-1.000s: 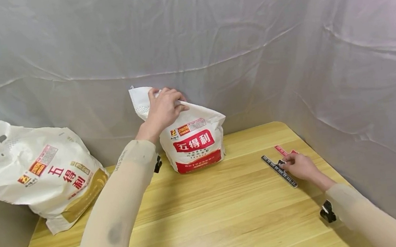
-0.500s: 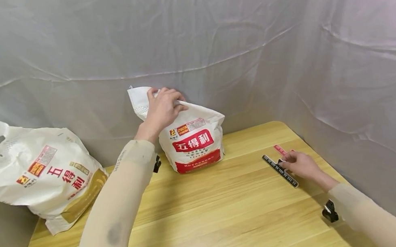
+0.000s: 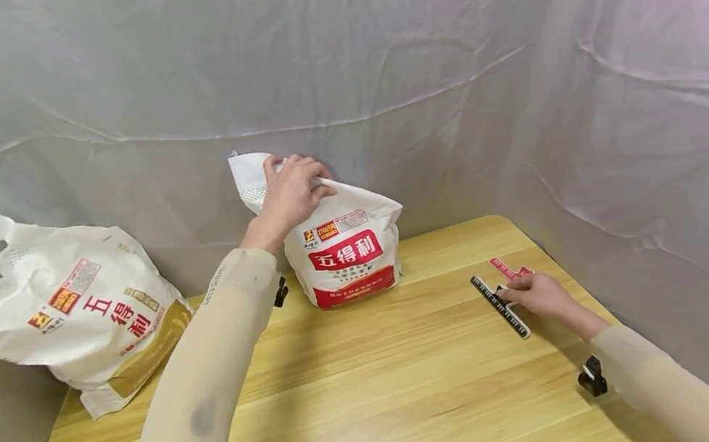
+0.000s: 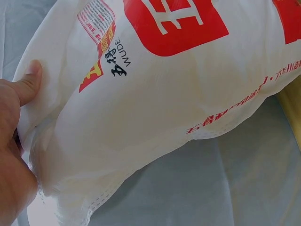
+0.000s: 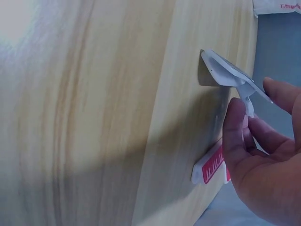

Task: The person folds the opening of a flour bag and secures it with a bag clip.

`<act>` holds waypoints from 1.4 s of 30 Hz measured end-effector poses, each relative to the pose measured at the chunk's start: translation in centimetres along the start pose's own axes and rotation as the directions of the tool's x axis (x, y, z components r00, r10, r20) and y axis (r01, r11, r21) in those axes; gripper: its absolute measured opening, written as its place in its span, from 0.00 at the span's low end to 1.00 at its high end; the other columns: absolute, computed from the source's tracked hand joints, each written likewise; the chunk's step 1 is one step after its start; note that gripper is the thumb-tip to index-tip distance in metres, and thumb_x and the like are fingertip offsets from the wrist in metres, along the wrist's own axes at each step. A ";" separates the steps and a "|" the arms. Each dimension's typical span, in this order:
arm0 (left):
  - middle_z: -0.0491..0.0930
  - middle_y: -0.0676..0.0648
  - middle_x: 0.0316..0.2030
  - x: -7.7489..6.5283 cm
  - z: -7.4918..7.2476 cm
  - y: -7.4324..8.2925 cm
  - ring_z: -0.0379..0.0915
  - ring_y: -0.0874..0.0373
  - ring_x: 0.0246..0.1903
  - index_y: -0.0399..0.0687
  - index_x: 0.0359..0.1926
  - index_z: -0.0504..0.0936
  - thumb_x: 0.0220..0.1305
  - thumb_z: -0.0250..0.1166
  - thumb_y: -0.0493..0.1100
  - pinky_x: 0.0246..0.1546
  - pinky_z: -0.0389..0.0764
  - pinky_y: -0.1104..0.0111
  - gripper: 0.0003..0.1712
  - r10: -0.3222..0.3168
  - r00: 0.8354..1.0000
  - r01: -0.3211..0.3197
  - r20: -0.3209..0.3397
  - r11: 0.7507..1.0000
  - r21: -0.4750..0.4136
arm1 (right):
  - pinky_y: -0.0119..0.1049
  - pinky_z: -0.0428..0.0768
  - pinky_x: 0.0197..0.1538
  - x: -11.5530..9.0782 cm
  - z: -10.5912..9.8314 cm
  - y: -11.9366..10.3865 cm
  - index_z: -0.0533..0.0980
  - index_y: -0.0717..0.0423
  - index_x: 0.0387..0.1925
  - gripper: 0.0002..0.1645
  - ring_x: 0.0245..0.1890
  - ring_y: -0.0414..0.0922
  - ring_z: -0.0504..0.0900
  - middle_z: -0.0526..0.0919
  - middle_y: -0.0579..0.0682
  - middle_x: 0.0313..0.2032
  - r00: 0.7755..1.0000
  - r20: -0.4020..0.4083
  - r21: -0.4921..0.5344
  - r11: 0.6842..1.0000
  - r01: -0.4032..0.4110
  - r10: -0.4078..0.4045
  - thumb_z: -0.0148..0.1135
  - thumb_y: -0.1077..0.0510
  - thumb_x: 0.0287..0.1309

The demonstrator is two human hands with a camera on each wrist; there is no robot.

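My left hand grips the folded top of a white flour bag with red printing, which stands near the back of the table. In the left wrist view the thumb presses on the bag's white plastic. At the right, my right hand pinches a long black-and-white clip with a piano-key pattern by its handle. The right wrist view shows this clip tilted, one long edge close to the wood. Beside that hand lies a similar red clip, partly covered by the fingers.
A larger white flour bag with a gold base leans at the table's left side, its handle end hanging toward the left. Grey cloth closes off the back and right of the wooden table.
The black clip has turned slightly in my right hand, showing more of its white edge. My left hand stays on the bag's top.
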State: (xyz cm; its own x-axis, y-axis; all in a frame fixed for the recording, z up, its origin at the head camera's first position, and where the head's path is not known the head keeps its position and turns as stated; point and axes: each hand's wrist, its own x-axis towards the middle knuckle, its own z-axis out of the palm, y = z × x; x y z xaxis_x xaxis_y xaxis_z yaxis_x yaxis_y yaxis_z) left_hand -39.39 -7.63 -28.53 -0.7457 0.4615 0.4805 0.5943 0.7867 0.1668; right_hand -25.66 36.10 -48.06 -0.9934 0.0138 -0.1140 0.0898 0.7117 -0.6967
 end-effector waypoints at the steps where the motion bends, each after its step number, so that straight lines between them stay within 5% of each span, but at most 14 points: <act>1: 0.87 0.50 0.48 0.0 0.0 0.0 0.72 0.50 0.57 0.50 0.43 0.87 0.67 0.72 0.49 0.71 0.47 0.45 0.10 0.000 1.000 0.000 -0.001 1.000 0.005 | 0.42 0.87 0.44 0.0 0.0 0.0 0.77 0.78 0.56 0.30 0.40 0.55 0.90 0.86 0.71 0.47 1.000 0.006 0.009 1.000 -0.004 0.004 0.66 0.52 0.70; 12: 0.87 0.50 0.49 -0.1 0.0 0.2 0.72 0.50 0.58 0.51 0.43 0.87 0.68 0.72 0.49 0.72 0.46 0.45 0.09 -0.012 1.000 0.012 0.013 1.000 0.004 | 0.48 0.85 0.50 -0.2 -0.2 -0.7 0.77 0.75 0.58 0.32 0.43 0.57 0.89 0.85 0.72 0.51 1.000 -0.021 -0.025 1.000 -0.005 0.004 0.67 0.49 0.69; 18: 0.87 0.50 0.49 -0.1 0.0 0.2 0.72 0.50 0.58 0.51 0.43 0.87 0.68 0.72 0.49 0.72 0.46 0.45 0.09 -0.014 1.000 0.014 0.008 1.000 0.002 | 0.40 0.80 0.44 -0.3 -0.2 -1.6 0.79 0.70 0.58 0.32 0.45 0.55 0.85 0.87 0.66 0.49 0.996 -0.084 -0.043 0.999 0.006 -0.010 0.67 0.46 0.69; 26: 0.87 0.50 0.48 -0.1 0.1 0.1 0.72 0.50 0.58 0.51 0.43 0.87 0.67 0.72 0.49 0.72 0.46 0.45 0.09 -0.010 1.000 0.010 0.009 1.000 0.003 | 0.36 0.80 0.50 -0.7 0.1 -3.7 0.78 0.67 0.63 0.34 0.53 0.58 0.84 0.85 0.66 0.55 0.988 -0.149 0.024 0.998 0.050 -0.046 0.65 0.43 0.70; 33: 0.87 0.51 0.49 -0.1 0.2 0.2 0.71 0.51 0.58 0.52 0.43 0.87 0.68 0.72 0.49 0.72 0.46 0.45 0.08 -0.015 1.000 0.015 0.011 1.000 0.000 | 0.29 0.81 0.43 -1.0 0.2 -5.7 0.76 0.67 0.64 0.35 0.47 0.56 0.87 0.86 0.65 0.51 0.976 -0.188 0.080 0.989 0.123 -0.106 0.66 0.44 0.70; 42: 0.86 0.51 0.49 0.0 0.1 0.4 0.71 0.51 0.58 0.52 0.43 0.87 0.68 0.72 0.49 0.72 0.45 0.45 0.09 -0.020 1.000 0.020 0.018 1.000 0.000 | 0.26 0.78 0.47 -0.9 0.7 -8.2 0.78 0.62 0.63 0.34 0.49 0.50 0.85 0.87 0.60 0.51 0.956 -0.254 0.094 0.980 0.175 -0.146 0.68 0.42 0.68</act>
State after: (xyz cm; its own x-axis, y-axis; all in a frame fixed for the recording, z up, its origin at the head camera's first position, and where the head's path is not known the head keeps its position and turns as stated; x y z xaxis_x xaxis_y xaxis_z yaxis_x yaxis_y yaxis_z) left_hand -39.15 -7.27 -28.60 -0.7626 0.4535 0.4613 0.5797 0.7955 0.1764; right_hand -25.42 29.74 -42.70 -0.9810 0.0878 0.1732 -0.0790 0.6343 -0.7690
